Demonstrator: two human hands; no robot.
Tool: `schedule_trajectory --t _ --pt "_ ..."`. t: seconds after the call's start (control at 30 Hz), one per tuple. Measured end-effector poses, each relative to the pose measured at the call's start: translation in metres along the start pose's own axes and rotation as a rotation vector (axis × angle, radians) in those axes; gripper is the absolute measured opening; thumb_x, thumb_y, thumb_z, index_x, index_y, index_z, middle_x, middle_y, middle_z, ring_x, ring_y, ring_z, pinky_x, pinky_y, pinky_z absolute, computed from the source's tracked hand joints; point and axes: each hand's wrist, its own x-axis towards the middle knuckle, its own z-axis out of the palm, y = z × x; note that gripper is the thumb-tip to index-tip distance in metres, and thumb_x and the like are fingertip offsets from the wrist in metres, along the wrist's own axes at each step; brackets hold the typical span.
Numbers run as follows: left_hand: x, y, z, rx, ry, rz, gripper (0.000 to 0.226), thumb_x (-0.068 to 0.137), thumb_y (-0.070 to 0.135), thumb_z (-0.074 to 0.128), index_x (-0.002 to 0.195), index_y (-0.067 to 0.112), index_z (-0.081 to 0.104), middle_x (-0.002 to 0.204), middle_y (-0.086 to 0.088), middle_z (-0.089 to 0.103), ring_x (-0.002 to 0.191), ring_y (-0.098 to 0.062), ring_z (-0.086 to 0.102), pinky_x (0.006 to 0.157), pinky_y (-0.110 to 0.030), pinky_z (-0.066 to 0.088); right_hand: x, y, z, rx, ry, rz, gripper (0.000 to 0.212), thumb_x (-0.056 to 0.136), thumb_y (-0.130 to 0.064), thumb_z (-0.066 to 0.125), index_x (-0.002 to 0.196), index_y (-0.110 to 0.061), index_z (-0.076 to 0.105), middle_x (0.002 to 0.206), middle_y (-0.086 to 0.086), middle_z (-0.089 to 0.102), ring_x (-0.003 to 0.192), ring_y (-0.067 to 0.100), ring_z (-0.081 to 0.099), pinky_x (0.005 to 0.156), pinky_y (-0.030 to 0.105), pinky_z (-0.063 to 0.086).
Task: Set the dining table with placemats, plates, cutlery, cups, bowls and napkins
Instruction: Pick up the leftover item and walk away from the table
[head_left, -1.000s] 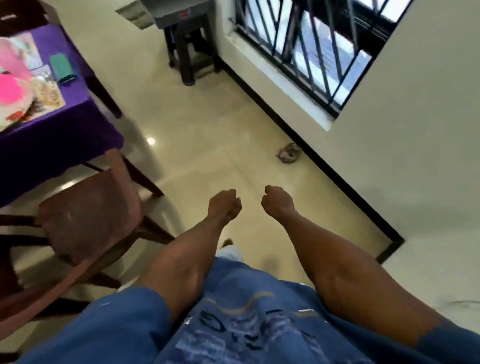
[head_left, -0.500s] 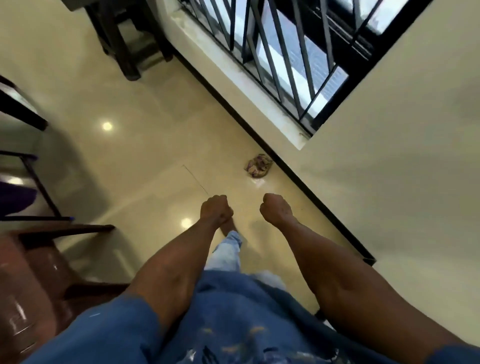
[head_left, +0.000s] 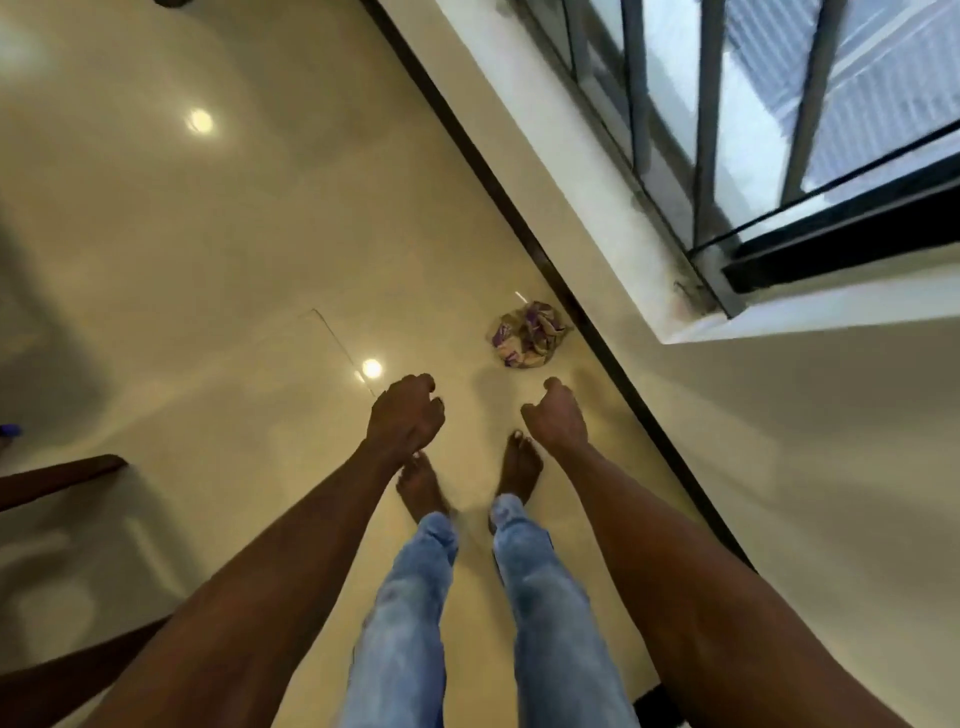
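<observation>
None of the table-setting items are in view; I am looking straight down at a cream tiled floor. My left hand (head_left: 405, 415) and my right hand (head_left: 556, 415) are held out side by side above my bare feet, both with fingers curled in and holding nothing. A crumpled purple-and-tan bundle (head_left: 527, 338) lies on the floor just beyond my right hand, close to the wall's black skirting.
A barred window (head_left: 727, 130) with a white sill is set in the wall on the right. Part of a dark wooden chair (head_left: 62, 478) shows at the left edge. Open floor stretches ahead and to the left.
My view has swung right and down: the purple table and most of the chair have left the frame, and my legs and feet have come into sight. Both hands stay curled and hold nothing.
</observation>
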Motion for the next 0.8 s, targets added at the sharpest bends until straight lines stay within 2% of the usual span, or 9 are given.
schedule_trajectory --t 0.1,0.27,0.33,0.4,0.47,0.57,0.67,0.73,0.8 --pt "0.064 -0.018 0.053 0.012 -0.022 -0.026 0.037 0.096 0.03 0.049 0.125 0.009 0.058 0.123 -0.014 0.061 0.111 -0.033 0.058 0.091 -0.04 0.047 0.082 0.025 0.03 0.063 0.021 0.078 0.066 0.088 -0.028 0.065 0.142 -0.007 0.034 0.141 0.018 0.042 0.119 0.037 0.052 0.091 0.043 0.049" --pt "0.147 -0.024 0.117 -0.038 -0.018 -0.057 0.037 0.097 0.026 0.048 0.129 0.01 0.056 0.127 -0.013 0.059 0.115 -0.032 0.056 0.094 -0.04 0.046 0.188 0.04 0.069 0.317 0.061 0.149 0.093 0.084 -0.036 0.074 0.154 -0.021 0.015 0.145 0.02 0.034 0.125 0.038 0.047 0.094 0.038 0.044" --pt "0.175 -0.021 0.137 -0.034 -0.021 -0.023 0.037 0.097 0.025 0.048 0.13 0.009 0.055 0.128 -0.013 0.058 0.116 -0.032 0.056 0.093 -0.04 0.045 0.225 0.04 0.084 0.413 0.077 0.179 0.105 0.081 -0.037 0.077 0.156 -0.029 0.004 0.151 0.02 0.024 0.129 0.039 0.042 0.097 0.038 0.045" --pt "0.203 -0.019 0.153 -0.063 -0.006 -0.008 0.038 0.097 0.026 0.048 0.131 0.009 0.055 0.129 -0.013 0.058 0.116 -0.031 0.056 0.093 -0.04 0.045 0.261 0.037 0.1 0.483 0.105 0.224 0.11 0.08 -0.036 0.078 0.155 -0.036 -0.003 0.157 0.021 0.007 0.138 0.042 0.032 0.103 0.046 0.045" --pt "0.225 -0.019 0.165 -0.095 0.002 -0.011 0.038 0.096 0.027 0.049 0.13 0.01 0.056 0.129 -0.011 0.058 0.117 -0.03 0.055 0.093 -0.039 0.045 0.289 0.035 0.113 0.486 0.139 0.241 0.114 0.075 -0.038 0.082 0.154 -0.038 -0.001 0.159 0.019 0.003 0.141 0.044 0.026 0.105 0.052 0.044" --pt "0.248 -0.024 0.183 -0.139 -0.015 -0.022 0.038 0.095 0.027 0.051 0.128 0.01 0.058 0.129 -0.011 0.059 0.116 -0.029 0.056 0.093 -0.039 0.047 0.318 0.038 0.124 0.408 0.171 0.265 0.12 0.069 -0.04 0.086 0.154 -0.039 0.0 0.155 0.019 0.013 0.135 0.047 0.028 0.1 0.054 0.045" --pt "0.249 -0.035 0.187 -0.168 -0.018 -0.049 0.037 0.094 0.026 0.052 0.127 0.009 0.06 0.128 -0.012 0.06 0.114 -0.03 0.058 0.093 -0.038 0.048 0.326 0.04 0.117 0.39 0.169 0.283 0.123 0.066 -0.035 0.089 0.154 -0.039 0.003 0.153 0.02 0.016 0.133 0.049 0.03 0.098 0.055 0.047" --pt "0.24 -0.044 0.181 -0.17 -0.021 -0.069 0.037 0.094 0.025 0.052 0.126 0.008 0.06 0.127 -0.012 0.06 0.114 -0.03 0.058 0.092 -0.038 0.048 0.32 0.037 0.109 0.404 0.171 0.274 0.112 0.068 -0.033 0.088 0.153 -0.035 0.015 0.151 0.02 0.025 0.13 0.045 0.037 0.095 0.049 0.049" --pt "0.225 -0.051 0.169 -0.165 -0.025 -0.097 0.036 0.094 0.024 0.052 0.125 0.008 0.061 0.127 -0.013 0.06 0.113 -0.031 0.058 0.09 -0.038 0.047 0.304 0.03 0.102 0.431 0.192 0.218 0.083 0.07 -0.039 0.085 0.14 -0.025 0.042 0.138 0.015 0.048 0.121 0.037 0.05 0.093 0.042 0.05"
